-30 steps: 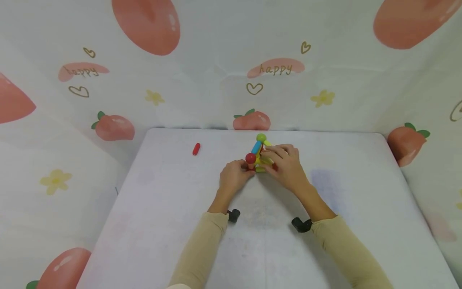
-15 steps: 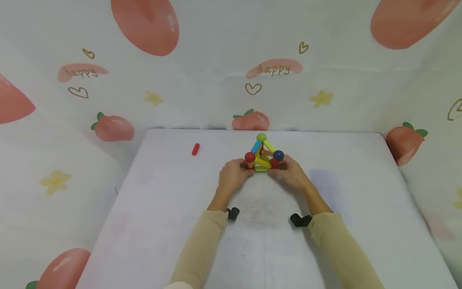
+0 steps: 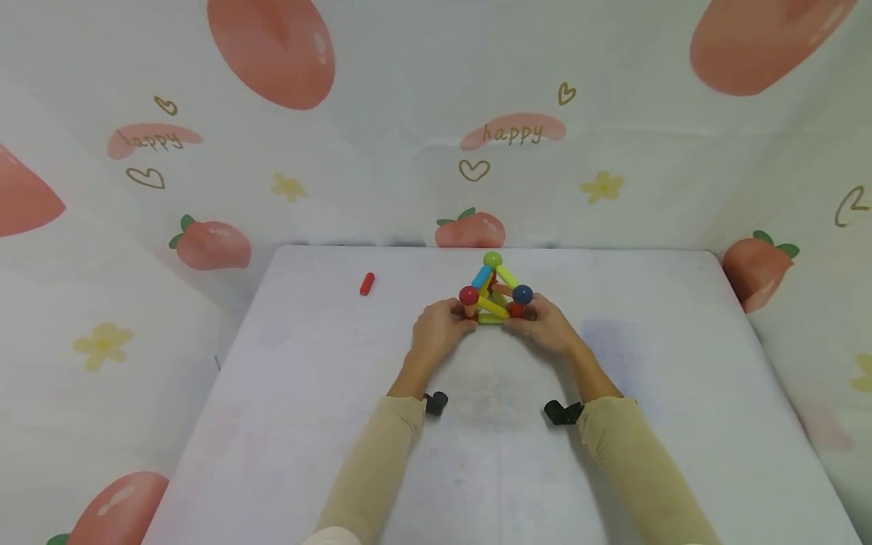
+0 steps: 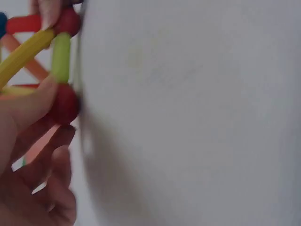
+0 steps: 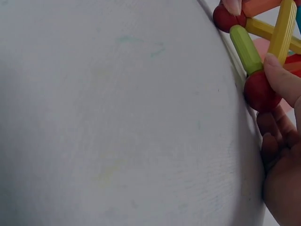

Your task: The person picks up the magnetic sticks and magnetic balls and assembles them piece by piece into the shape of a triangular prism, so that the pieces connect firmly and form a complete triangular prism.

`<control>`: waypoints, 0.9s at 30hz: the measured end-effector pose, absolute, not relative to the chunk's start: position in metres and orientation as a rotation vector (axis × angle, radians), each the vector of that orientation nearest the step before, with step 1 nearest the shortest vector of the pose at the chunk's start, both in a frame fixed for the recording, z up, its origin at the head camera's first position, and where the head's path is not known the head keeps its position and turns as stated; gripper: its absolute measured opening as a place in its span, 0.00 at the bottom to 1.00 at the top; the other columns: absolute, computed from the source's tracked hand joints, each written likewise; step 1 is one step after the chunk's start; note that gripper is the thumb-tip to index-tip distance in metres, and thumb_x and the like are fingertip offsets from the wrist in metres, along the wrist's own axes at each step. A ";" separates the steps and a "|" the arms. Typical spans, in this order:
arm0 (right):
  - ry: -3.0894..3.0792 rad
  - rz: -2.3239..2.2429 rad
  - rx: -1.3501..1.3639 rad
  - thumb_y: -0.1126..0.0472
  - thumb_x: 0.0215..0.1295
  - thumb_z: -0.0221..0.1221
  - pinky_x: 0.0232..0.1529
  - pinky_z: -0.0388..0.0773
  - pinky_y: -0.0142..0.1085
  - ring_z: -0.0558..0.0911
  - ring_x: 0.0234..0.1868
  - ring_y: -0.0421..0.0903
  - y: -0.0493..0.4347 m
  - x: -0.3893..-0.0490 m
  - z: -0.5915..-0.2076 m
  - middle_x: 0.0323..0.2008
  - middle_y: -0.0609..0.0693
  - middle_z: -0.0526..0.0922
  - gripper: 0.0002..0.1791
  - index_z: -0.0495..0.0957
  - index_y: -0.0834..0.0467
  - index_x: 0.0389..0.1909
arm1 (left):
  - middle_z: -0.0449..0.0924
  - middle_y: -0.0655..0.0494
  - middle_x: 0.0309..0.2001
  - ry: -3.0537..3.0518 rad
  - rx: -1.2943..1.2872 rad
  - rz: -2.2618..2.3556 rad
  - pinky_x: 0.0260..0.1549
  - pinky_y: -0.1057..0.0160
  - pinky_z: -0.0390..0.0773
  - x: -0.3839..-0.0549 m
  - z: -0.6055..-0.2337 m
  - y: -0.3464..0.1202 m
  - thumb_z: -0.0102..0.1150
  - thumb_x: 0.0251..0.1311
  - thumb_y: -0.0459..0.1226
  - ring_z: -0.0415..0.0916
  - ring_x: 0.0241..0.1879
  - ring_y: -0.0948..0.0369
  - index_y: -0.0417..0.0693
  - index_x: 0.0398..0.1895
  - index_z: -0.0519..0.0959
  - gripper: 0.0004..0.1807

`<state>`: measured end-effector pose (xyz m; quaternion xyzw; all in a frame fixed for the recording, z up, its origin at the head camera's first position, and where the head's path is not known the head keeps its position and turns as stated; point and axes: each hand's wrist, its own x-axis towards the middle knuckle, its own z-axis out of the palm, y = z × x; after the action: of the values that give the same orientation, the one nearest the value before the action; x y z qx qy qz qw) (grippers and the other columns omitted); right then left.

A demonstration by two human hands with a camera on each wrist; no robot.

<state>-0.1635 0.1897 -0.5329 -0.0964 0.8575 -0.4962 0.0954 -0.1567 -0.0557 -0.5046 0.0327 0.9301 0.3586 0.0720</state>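
A structure of coloured rods and balls stands near the table's back edge. Its top carries a green ball, a red ball and a dark blue ball, with a blue rod on the left side. A yellow rod slants across the front. My left hand pinches the lower left red ball. The lower right red ball is pinched between thumb and fingers of my right hand. A yellow-green rod joins these two balls. The structure's back is partly hidden.
A loose red rod lies on the white table, left of the structure. Black wrist-worn pieces, one at the left wrist and one at the right wrist, stick out inward. A fruit-printed cloth hangs behind.
My right hand has come down from the structure's upper right side to its lower right ball, uncovering the dark blue ball. The left hand keeps its hold.
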 end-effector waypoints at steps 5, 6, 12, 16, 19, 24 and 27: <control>2.532 -1.483 -0.281 0.52 0.63 0.71 0.61 0.73 0.46 0.78 0.54 0.53 0.194 -0.162 -0.534 0.53 0.57 0.82 0.21 0.81 0.54 0.55 | 0.83 0.59 0.56 2.747 0.014 1.108 0.61 0.49 0.77 -0.162 -0.492 -0.085 0.72 0.59 0.49 0.77 0.57 0.55 0.58 0.61 0.80 0.27; 2.533 -1.486 -0.274 0.52 0.63 0.71 0.59 0.73 0.43 0.79 0.52 0.52 0.196 -0.162 -0.534 0.51 0.57 0.83 0.21 0.81 0.54 0.54 | 0.82 0.58 0.56 2.758 -0.013 1.131 0.61 0.49 0.77 -0.165 -0.489 -0.094 0.72 0.59 0.49 0.77 0.56 0.55 0.58 0.61 0.79 0.26; 2.530 -1.454 -0.272 0.53 0.61 0.72 0.47 0.74 0.33 0.79 0.43 0.45 0.204 -0.164 -0.534 0.45 0.56 0.85 0.23 0.80 0.57 0.54 | 0.82 0.49 0.56 2.926 -0.181 1.288 0.56 0.48 0.78 -0.185 -0.482 -0.158 0.71 0.62 0.45 0.78 0.52 0.48 0.50 0.60 0.80 0.25; 2.517 -1.434 -0.273 0.56 0.62 0.72 0.46 0.73 0.30 0.78 0.43 0.44 0.206 -0.164 -0.534 0.46 0.59 0.85 0.25 0.79 0.60 0.57 | 0.79 0.45 0.59 2.959 -0.384 1.351 0.64 0.46 0.74 -0.196 -0.487 -0.191 0.70 0.63 0.44 0.73 0.62 0.46 0.47 0.62 0.78 0.26; 2.510 -1.433 -0.256 0.58 0.62 0.71 0.46 0.73 0.31 0.79 0.44 0.46 0.208 -0.164 -0.534 0.48 0.61 0.85 0.26 0.78 0.61 0.59 | 0.77 0.44 0.62 2.909 -0.497 1.358 0.65 0.46 0.73 -0.201 -0.493 -0.207 0.69 0.63 0.44 0.71 0.64 0.45 0.47 0.65 0.76 0.28; 2.517 -1.426 -0.229 0.56 0.63 0.71 0.46 0.73 0.31 0.78 0.44 0.46 0.208 -0.163 -0.535 0.48 0.60 0.85 0.25 0.79 0.60 0.58 | 0.77 0.44 0.62 2.835 -0.544 1.269 0.64 0.45 0.72 -0.205 -0.503 -0.217 0.65 0.65 0.45 0.72 0.62 0.46 0.47 0.65 0.76 0.27; 2.517 -1.439 -0.232 0.54 0.62 0.72 0.46 0.74 0.32 0.79 0.43 0.46 0.208 -0.162 -0.536 0.46 0.58 0.85 0.25 0.80 0.58 0.57 | 0.80 0.44 0.58 2.835 -0.545 1.237 0.61 0.46 0.73 -0.205 -0.508 -0.217 0.63 0.66 0.45 0.75 0.58 0.46 0.46 0.63 0.78 0.25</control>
<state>-0.1624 0.2076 -0.5357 -0.0792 0.8596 -0.4913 0.1163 -0.2052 -0.2171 -0.5078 -0.1736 0.9026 0.3939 0.0002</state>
